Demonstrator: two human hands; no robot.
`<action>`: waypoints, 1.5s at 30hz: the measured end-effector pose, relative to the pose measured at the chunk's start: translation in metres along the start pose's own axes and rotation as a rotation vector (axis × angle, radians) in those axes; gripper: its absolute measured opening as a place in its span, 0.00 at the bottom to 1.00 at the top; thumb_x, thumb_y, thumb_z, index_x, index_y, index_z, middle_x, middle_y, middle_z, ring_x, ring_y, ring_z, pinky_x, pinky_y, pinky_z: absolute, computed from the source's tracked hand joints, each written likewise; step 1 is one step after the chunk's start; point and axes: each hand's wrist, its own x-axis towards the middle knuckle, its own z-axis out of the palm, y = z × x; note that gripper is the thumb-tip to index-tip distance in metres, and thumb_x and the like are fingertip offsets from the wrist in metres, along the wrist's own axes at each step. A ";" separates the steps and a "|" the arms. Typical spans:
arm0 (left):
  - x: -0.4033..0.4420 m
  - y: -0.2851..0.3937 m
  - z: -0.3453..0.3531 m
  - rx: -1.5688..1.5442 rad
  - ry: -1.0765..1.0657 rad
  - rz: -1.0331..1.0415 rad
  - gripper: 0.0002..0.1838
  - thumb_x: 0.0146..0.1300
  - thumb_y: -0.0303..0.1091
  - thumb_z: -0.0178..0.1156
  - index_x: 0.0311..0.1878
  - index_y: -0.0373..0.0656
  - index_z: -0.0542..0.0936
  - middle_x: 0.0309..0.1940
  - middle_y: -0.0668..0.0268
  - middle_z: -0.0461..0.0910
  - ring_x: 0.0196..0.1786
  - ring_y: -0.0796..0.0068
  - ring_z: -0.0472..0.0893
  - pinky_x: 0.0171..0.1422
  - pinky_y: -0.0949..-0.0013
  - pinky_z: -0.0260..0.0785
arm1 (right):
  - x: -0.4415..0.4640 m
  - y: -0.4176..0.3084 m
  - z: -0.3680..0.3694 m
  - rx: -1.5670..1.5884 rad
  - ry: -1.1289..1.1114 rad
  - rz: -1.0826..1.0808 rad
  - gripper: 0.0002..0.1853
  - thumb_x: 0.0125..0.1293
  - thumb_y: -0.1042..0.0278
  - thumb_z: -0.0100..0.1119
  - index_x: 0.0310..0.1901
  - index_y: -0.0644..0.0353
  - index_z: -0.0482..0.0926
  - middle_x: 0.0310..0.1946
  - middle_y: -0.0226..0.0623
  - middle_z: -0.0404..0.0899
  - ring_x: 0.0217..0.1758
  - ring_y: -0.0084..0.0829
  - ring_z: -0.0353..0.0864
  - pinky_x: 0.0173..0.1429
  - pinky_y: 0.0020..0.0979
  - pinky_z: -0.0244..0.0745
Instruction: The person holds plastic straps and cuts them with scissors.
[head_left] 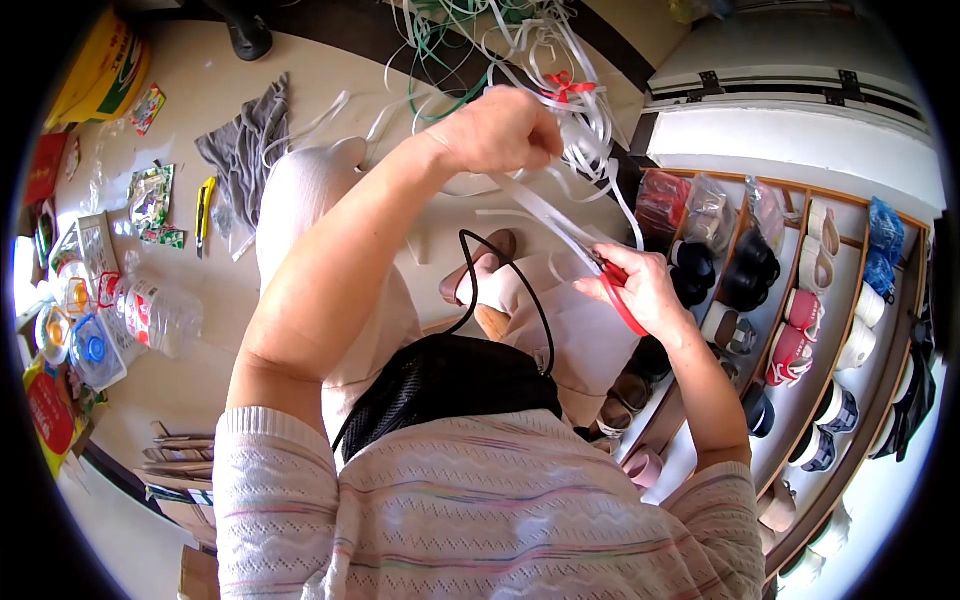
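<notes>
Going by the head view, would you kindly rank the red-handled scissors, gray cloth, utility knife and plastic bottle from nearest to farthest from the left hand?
1. Red-handled scissors, in the right hand.
2. Gray cloth, on the floor, left.
3. Utility knife, below the cloth, also left.
4. Plastic bottle, farther left.

Domestic interior. A wooden shoe rack [848, 462] holds rows of everyday footwear [790, 357]; a plastic bottle [165, 318] and printed packets [151, 195] lie on the pale floor [340, 60].
</notes>
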 end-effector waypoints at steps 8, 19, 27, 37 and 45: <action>0.003 0.007 0.010 0.843 0.690 0.102 0.32 0.43 0.24 0.62 0.57 0.54 0.71 0.60 0.60 0.64 0.62 0.54 0.62 0.60 0.53 0.60 | -0.007 -0.006 -0.001 -0.065 0.129 -0.128 0.25 0.48 0.58 0.71 0.42 0.68 0.77 0.26 0.46 0.78 0.25 0.39 0.79 0.31 0.30 0.73; -0.001 -0.004 -0.013 -0.624 0.215 -0.525 0.16 0.65 0.37 0.52 0.51 0.36 0.73 0.33 0.60 0.81 0.36 0.69 0.82 0.41 0.69 0.76 | -0.022 0.007 0.005 -0.082 0.290 -0.136 0.25 0.45 0.63 0.73 0.42 0.68 0.77 0.33 0.46 0.79 0.29 0.32 0.80 0.36 0.28 0.75; 0.004 -0.013 -0.007 -1.368 0.307 -0.258 0.19 0.69 0.38 0.45 0.57 0.35 0.65 0.44 0.48 0.77 0.47 0.54 0.80 0.53 0.57 0.73 | -0.017 0.001 0.013 0.012 0.281 -0.034 0.19 0.50 0.58 0.70 0.38 0.63 0.78 0.17 0.40 0.72 0.17 0.32 0.71 0.26 0.30 0.68; 0.007 -0.016 -0.006 -1.397 0.209 -0.194 0.18 0.69 0.39 0.47 0.53 0.34 0.70 0.42 0.51 0.79 0.46 0.58 0.80 0.53 0.59 0.73 | -0.015 0.011 0.021 0.100 0.263 0.037 0.19 0.48 0.63 0.72 0.38 0.64 0.77 0.16 0.35 0.70 0.17 0.23 0.65 0.25 0.25 0.66; 0.004 -0.008 -0.010 -1.106 0.157 -0.404 0.25 0.67 0.49 0.48 0.50 0.33 0.71 0.38 0.51 0.79 0.40 0.61 0.82 0.42 0.63 0.77 | -0.014 0.023 0.031 0.193 0.263 0.029 0.18 0.48 0.64 0.72 0.37 0.64 0.77 0.15 0.32 0.67 0.18 0.20 0.63 0.26 0.24 0.64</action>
